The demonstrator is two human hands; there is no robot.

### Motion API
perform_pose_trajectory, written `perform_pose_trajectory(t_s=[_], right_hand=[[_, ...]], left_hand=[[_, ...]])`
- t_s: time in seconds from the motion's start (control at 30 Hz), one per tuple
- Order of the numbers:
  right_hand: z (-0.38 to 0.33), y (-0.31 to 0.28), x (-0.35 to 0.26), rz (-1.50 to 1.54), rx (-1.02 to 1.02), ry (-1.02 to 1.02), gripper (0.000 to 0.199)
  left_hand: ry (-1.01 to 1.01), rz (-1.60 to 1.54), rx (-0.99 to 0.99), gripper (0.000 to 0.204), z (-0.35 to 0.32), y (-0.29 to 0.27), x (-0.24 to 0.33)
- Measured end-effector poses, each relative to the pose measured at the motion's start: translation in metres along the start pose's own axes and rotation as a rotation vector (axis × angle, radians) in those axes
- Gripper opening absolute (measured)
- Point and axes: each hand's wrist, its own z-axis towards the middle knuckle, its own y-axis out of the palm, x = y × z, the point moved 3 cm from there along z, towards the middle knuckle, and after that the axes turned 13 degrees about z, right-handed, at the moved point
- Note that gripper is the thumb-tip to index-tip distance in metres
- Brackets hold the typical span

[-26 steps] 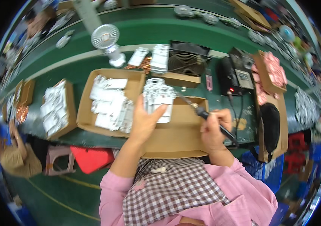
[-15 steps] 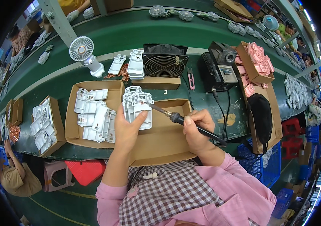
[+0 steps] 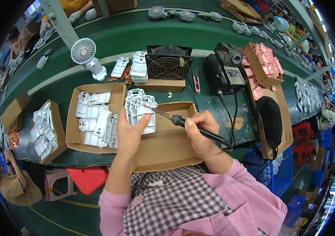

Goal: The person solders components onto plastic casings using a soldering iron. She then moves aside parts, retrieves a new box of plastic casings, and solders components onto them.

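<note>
Evidently the soldering is at the point of working one spot: the iron's tip meets, or nearly meets, the upper part of the stack of white plastic housings (image 3: pixel 142 112); I can't tell whether it touches. From where I stand, the left hand (image 3: pixel 129 131) grips the stack, thumb across its face, over the far left corner of the shallow cardboard box (image 3: pixel 167 159) on the tabletop (image 3: pixel 248 112). The right hand (image 3: pixel 202 131) pinches the black soldering iron (image 3: pixel 178 120) like a pen. I'd say the next move calls for a steady stack and a light, precise tip. The stack's long axis runs away from the person — notched end farthest, smooth end nearest — while the iron slants, tip leftward and away, cord end back to the right.
</note>
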Motion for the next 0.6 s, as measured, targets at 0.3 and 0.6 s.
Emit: perform_pose_trajectory(t_s=[0.3,0.6], right_hand=[[0.0001,0.0014,-0.0014,0.016,-0.014,-0.004,0.015],[0.0015,0.0035,-0.0034,0.014,-0.041,-0.015,0.014]], left_hand=[[0.009,0.003,0.000,0.040,0.0004,-0.0016,-0.0036],[0.020,0.006,0.012,0.040,0.0002,-0.0010,-0.0039]])
